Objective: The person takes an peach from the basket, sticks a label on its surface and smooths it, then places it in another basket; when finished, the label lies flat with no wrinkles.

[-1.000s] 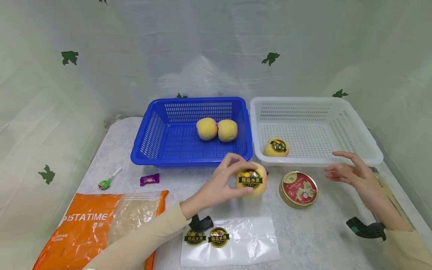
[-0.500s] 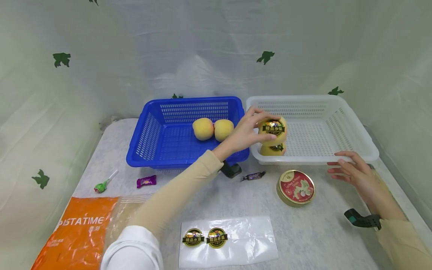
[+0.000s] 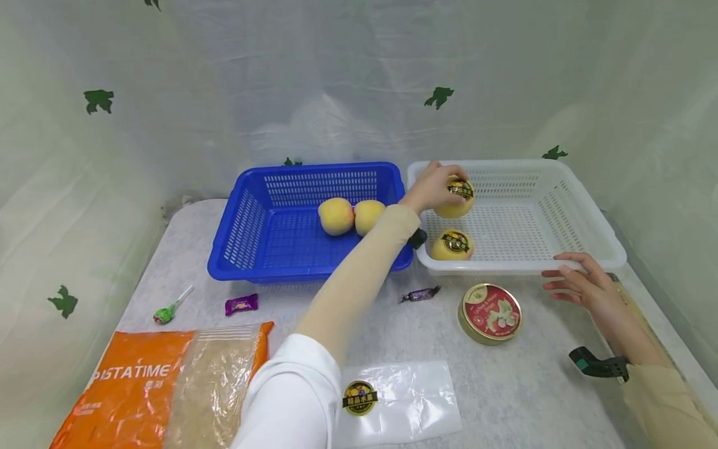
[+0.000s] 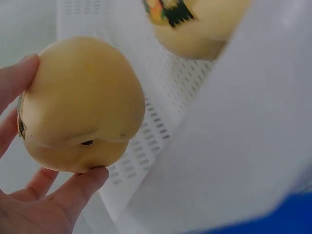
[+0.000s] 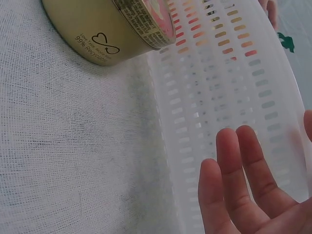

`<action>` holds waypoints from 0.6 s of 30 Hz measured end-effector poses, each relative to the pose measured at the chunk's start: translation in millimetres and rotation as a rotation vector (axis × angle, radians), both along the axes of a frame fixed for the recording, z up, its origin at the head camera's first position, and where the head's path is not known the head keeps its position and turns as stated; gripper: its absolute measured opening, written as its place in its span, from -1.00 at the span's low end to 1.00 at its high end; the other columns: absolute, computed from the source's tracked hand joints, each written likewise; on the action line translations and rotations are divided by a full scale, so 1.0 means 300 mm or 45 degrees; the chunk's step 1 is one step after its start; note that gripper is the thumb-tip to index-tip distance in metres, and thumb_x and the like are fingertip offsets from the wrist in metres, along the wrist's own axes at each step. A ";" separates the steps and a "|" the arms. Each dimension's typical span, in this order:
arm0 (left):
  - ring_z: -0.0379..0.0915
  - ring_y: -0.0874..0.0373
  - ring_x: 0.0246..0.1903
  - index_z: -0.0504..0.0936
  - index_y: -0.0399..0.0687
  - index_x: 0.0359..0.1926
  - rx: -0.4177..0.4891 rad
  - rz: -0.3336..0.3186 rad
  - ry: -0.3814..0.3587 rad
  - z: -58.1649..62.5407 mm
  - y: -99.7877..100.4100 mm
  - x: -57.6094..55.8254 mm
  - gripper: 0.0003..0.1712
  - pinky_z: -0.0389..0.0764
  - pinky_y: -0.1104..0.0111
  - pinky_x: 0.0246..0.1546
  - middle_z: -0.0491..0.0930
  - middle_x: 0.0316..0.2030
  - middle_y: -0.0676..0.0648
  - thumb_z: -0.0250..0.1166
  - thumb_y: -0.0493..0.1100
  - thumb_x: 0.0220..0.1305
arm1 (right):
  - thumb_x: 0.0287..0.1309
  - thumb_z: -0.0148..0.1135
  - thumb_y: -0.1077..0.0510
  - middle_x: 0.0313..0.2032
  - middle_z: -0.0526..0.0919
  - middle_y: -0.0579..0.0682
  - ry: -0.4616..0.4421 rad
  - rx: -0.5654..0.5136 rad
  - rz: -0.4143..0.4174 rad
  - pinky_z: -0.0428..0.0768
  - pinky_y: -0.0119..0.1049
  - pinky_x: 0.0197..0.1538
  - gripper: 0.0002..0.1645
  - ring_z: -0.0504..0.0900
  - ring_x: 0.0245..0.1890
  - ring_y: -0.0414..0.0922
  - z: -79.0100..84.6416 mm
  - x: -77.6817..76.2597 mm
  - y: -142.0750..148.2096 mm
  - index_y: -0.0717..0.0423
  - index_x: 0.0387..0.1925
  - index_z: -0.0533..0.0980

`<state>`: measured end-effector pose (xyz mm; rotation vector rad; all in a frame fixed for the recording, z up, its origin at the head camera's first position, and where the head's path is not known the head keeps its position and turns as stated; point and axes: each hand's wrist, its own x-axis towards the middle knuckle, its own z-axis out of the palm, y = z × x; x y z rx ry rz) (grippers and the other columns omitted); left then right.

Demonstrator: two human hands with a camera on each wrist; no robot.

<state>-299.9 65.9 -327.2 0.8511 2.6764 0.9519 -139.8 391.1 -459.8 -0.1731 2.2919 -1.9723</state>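
In the head view my left hand (image 3: pixel 436 188) holds a yellow peach (image 3: pixel 455 207) over the left side of the white basket (image 3: pixel 521 268). A black-and-gold fruit sticker (image 3: pixel 461 189) is on that peach. The left wrist view shows thumb and fingers pinching the peach (image 4: pixel 83 97) from its sides, above the perforated basket wall. Another stickered peach (image 3: pixel 450 247) lies in the basket's front left corner. Near the basket's front right rim is my right hand (image 3: pixel 586 288), fingers loosely extended with nothing in them; whether it touches the rim, I cannot tell.
A blue basket (image 3: pixel 303 274) at left holds two peaches. In front lie a round red-lidded tin (image 3: pixel 490 313), wrapped candies (image 3: pixel 242 304), a green lollipop (image 3: pixel 165 313), an orange bag (image 3: pixel 140 374) and a clear sheet (image 3: pixel 412 399) with a sticker showing, partly under my left sleeve.
My left hand has carried the stickered peach from above the table, forward and right, over the other peach to the back left of the white basket. My right hand has hardly moved.
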 end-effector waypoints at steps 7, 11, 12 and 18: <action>0.20 0.14 0.05 0.46 -0.01 0.08 -0.295 -0.004 -0.025 0.006 0.010 0.006 -0.56 0.35 0.43 -0.07 0.36 0.06 -0.04 0.25 -0.15 0.15 | 0.29 -0.04 0.08 -0.09 0.57 0.05 0.038 -0.052 -0.010 0.58 -0.25 -0.27 -0.54 0.61 -0.23 -0.02 0.006 -0.003 -0.011 0.10 0.18 0.19; 0.29 0.15 0.05 0.48 -0.09 0.10 -0.497 -0.076 -0.071 0.010 0.002 0.013 -0.59 0.38 0.45 -0.05 0.44 0.05 -0.02 0.18 -0.24 0.19 | 0.30 -0.06 0.07 -0.10 0.58 -0.02 0.029 -0.015 -0.014 0.58 -0.29 -0.27 -0.54 0.61 -0.23 -0.06 0.022 0.006 -0.022 0.08 0.18 0.18; 0.29 0.15 0.06 0.48 -0.09 0.10 -0.537 -0.102 -0.066 0.011 0.000 0.014 -0.59 0.37 0.46 -0.04 0.45 0.06 -0.01 0.18 -0.24 0.20 | 0.30 -0.07 0.07 -0.10 0.58 -0.05 0.026 0.008 -0.006 0.58 -0.30 -0.26 -0.55 0.61 -0.23 -0.09 0.036 0.012 -0.030 0.06 0.18 0.18; 0.28 0.13 0.08 0.44 -0.12 0.13 -0.349 -0.203 -0.120 0.057 -0.053 0.048 -0.61 0.37 0.44 -0.03 0.42 0.08 -0.08 0.08 -0.20 0.28 | 0.32 -0.11 0.10 -0.14 0.59 -0.07 0.000 0.049 -0.017 0.56 -0.36 -0.26 -0.59 0.60 -0.24 -0.15 0.131 0.058 -0.093 0.08 0.17 0.18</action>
